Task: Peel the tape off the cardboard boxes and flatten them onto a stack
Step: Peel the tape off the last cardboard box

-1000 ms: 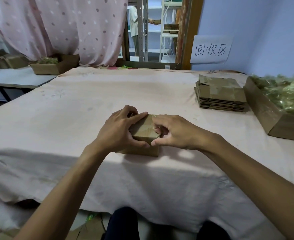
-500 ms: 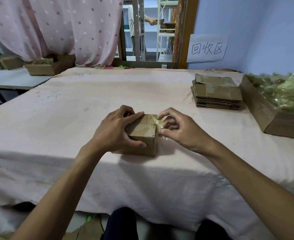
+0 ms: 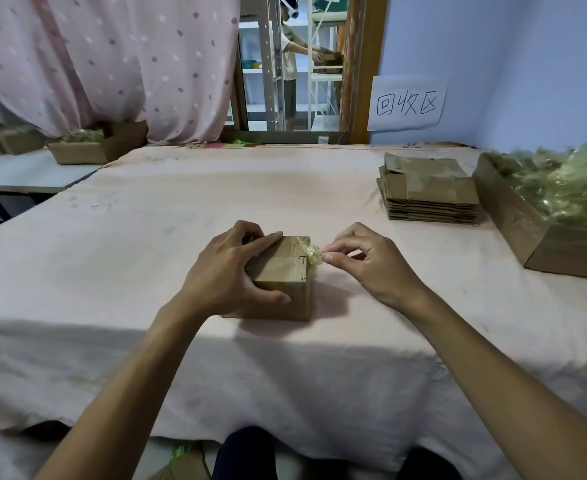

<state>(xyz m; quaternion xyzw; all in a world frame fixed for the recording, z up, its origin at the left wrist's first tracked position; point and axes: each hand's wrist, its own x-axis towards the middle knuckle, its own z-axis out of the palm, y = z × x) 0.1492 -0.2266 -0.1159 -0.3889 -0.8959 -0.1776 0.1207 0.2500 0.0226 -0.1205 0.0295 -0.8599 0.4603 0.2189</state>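
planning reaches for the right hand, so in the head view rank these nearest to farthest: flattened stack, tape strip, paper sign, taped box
1. tape strip, pinched in the right hand.
2. taped box, just left of it.
3. flattened stack, farther back on the right.
4. paper sign, on the back wall.

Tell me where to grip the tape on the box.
Probably pinch the tape by its crumpled end at the right edge of the box, coming from the right: that end stands free of the cardboard, and the left hand covers the other side.
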